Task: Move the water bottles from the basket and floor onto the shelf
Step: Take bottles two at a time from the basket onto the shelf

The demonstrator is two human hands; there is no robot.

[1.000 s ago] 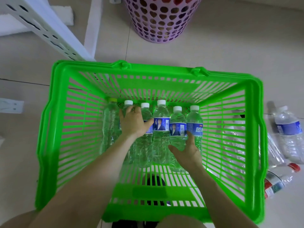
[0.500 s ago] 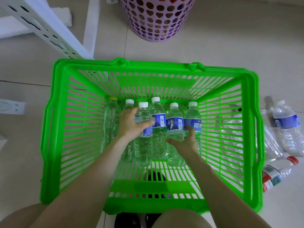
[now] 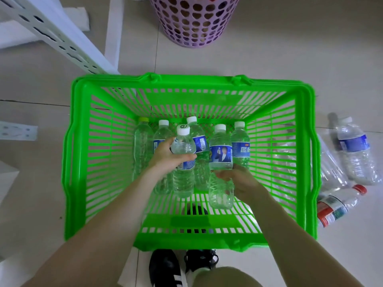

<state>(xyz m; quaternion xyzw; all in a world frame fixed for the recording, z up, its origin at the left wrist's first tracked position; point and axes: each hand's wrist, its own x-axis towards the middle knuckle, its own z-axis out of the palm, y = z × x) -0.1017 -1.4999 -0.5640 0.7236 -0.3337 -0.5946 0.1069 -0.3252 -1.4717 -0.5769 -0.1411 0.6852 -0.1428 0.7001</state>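
Left hand (image 3: 165, 159) around bottle (image 3: 183, 180) in basket (image 3: 192, 80)

The left hand (image 3: 167, 160) and right hand (image 3: 242, 181) are bare, and behind each a bare forearm, left (image 3: 107, 224) and right (image 3: 290, 235), runs back to the lower edge of the view. Between the forearms, nearer the body than the hands, sit two black shoes. The left shoe (image 3: 165, 268), below the left hand, has a smooth rounded toe and white stripes on its side. The right shoe (image 3: 201, 259) shows black laces. Just behind it a rounded knee (image 3: 223, 276) shows; clothed or not cannot be told
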